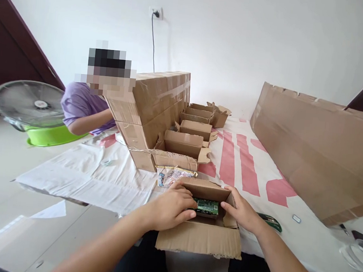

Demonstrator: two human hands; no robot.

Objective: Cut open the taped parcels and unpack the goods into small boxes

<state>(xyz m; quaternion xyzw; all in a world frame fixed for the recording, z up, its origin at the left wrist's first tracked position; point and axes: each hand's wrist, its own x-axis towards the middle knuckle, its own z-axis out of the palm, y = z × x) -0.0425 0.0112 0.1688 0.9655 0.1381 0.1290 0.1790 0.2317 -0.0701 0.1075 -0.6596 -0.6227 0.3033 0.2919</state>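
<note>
We have our left grip (191, 208) over the left side of an open cardboard box (199, 239), fingers bent and reaching inside, their tips at the left end of a green circuit board (207, 207); we cannot tell whether they clamp it. Our right grip (227, 196) straddles the box's right back corner, forefinger along the rim and thumb spread apart from it over the inside; we cannot tell how firmly it presses.

The board lies in the box, flat and rectangular, packed with small components. The box is plain brown corrugated card, its near flap folded outward with a ragged edge. Beyond it we see a crinkled, glossy packet (173, 176), a row of small open boxes (183, 144) and a tall, taped carton wall (161, 109). White cloth with pinkish-red patches covers the surface (305, 248), where a dark green tool (271, 222) lies to the right.

We make out a pale square mark on the board and cartoon-like printing on the packet, both too small to read.
</note>
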